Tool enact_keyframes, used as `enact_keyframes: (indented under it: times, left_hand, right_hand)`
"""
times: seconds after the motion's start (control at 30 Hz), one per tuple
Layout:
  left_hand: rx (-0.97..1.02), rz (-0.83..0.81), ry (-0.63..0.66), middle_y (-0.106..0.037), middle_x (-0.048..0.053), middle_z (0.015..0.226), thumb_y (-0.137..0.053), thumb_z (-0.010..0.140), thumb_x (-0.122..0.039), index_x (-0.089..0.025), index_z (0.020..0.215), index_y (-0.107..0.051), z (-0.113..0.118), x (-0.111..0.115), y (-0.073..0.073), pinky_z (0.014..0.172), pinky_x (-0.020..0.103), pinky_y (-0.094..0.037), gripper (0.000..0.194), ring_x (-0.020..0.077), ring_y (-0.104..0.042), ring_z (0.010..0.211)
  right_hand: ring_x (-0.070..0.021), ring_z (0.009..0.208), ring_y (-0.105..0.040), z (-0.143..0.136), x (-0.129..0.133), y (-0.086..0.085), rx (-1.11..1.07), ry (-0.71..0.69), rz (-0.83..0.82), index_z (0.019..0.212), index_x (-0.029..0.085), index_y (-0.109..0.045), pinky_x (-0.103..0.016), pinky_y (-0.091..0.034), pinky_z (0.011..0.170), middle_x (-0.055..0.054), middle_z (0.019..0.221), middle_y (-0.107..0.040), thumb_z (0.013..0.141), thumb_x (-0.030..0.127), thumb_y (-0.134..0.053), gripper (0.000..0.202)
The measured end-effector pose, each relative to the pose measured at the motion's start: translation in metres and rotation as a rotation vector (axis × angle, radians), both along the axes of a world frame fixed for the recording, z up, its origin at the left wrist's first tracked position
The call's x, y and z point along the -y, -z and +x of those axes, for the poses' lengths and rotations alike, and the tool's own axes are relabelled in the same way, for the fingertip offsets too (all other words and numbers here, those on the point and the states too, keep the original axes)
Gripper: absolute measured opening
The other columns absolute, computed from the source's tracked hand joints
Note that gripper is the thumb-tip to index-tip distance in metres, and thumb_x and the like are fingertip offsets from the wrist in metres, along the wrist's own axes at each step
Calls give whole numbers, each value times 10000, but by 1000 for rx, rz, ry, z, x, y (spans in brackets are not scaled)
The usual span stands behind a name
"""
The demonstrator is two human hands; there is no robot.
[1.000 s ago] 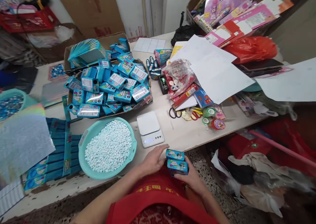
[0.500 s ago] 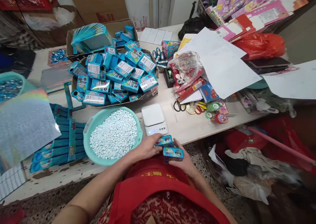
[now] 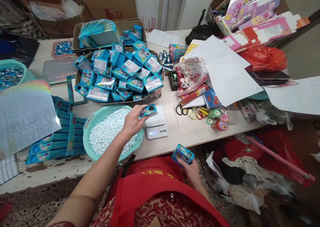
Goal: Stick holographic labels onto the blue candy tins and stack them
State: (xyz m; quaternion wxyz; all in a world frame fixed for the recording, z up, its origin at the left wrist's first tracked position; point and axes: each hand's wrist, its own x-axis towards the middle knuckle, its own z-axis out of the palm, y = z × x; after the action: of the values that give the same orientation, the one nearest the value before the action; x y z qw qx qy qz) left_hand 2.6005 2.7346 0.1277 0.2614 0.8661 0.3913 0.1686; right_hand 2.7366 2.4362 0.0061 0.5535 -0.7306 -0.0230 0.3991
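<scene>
My left hand (image 3: 135, 118) is closed on a small blue candy box (image 3: 148, 110), held over the top of the white digital scale (image 3: 157, 132); whether the box touches the plate I cannot tell. Just below that hand is a turquoise basin (image 3: 87, 143) full of pale, pebble-like candies (image 3: 107, 130). By the apron, past the table's front edge, my right hand (image 3: 192, 168) grips another blue candy box (image 3: 183, 154), its printed front facing up. Behind the scale, a carton (image 3: 158, 95) is heaped with many similar blue boxes (image 3: 130, 68).
Flat blue cartons (image 3: 67, 137) lie left of the basin under a shiny sheet (image 3: 27, 117). Right of the scale are scissors (image 3: 181, 110), a tape dispenser (image 3: 173, 80) and tape rolls (image 3: 221, 125). White paper sheets (image 3: 225, 70) cover the table's right part.
My left hand has moved up and away from my right, carrying one box from beside the table edge to over the scale. My right hand, with its box, has shifted slightly right and down.
</scene>
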Motion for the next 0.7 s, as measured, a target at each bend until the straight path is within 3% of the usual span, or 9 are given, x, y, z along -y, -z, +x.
enact_keyframes:
  times: [0.23, 0.43, 0.7]
  left_hand:
    - [-131, -9, 34, -604, 35, 1130, -575, 794, -238, -231, 1210, -533, 25, -1, 26, 872, 356, -386, 418, 230, -505, 996]
    - [-155, -33, -10, -612, 30, 1135, -575, 788, -252, -239, 1204, -549, 30, -7, 34, 860, 367, -375, 417, 240, -480, 987]
    - [-232, -60, 25, -618, 30, 1135, -580, 785, -247, -256, 1192, -565, 40, -15, 54, 846, 372, -375, 408, 247, -486, 993]
  right_hand:
    - [-203, 752, -630, 15, -2, -2, 80, -68, -65, 864, 152, -646, -383, -498, 778, -50, 835, -705, 518, 393, -818, 455]
    - [-210, 757, -633, 21, -13, -2, 87, -122, -69, 906, 155, -650, -352, -501, 748, -48, 828, -707, 502, 381, -823, 494]
    - [-191, 760, -619, 20, -18, -7, 109, -147, 0, 917, 174, -640, -335, -492, 767, -34, 835, -695, 531, 380, -806, 468]
